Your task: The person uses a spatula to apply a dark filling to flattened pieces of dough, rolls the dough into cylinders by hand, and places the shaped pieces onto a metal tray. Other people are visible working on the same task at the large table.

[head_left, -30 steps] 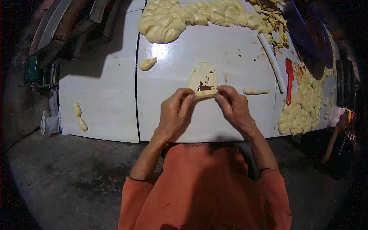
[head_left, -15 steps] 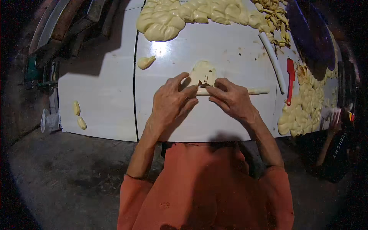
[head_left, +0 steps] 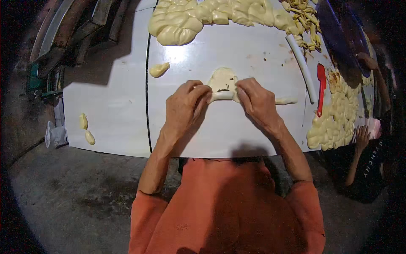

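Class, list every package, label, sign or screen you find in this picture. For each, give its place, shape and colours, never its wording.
Printed lettering on a dark sleeve: far right edge, on another person beside the table; a column of pale letters on black cloth.
Crumpled whitish wrapper or bag: by the white table's left edge; pale and creased, too small to tell more.
No signs or screens show.

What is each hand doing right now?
Left hand: closed, pinching the flat pale dough piece with dark filling.
Right hand: closed, pinching the same dough piece.
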The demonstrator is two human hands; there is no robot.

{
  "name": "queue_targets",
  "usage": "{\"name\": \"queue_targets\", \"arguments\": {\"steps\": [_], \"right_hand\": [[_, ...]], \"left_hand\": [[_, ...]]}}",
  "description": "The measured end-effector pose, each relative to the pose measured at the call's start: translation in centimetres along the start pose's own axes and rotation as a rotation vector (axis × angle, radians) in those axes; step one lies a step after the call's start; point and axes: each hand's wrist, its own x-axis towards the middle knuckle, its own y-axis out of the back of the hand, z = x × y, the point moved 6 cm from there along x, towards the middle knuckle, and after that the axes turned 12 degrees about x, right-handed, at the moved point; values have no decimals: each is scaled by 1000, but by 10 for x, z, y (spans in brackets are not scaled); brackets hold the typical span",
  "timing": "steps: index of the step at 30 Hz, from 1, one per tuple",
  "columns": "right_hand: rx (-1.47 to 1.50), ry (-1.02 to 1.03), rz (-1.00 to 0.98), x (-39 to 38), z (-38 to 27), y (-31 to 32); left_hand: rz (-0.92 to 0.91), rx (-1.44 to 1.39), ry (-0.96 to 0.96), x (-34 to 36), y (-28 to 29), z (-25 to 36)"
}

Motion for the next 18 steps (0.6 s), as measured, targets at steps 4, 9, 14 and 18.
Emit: {"name": "queue_targets", "arguments": {"steps": [4, 9, 14, 18], "right_hand": [[-29, 203, -167, -10, -10, -7], [-35, 159, -194, 2, -1, -8], [-50, -71, -199, 14, 7, -9], [59, 2, -120, 12, -13, 0]], "left_hand": [[21, 109, -292, -3, 6, 12], [79, 71, -280, 6, 4, 2], [77, 30, -171, 11, -1, -3], [11, -17, -202, 10, 7, 4]]}}
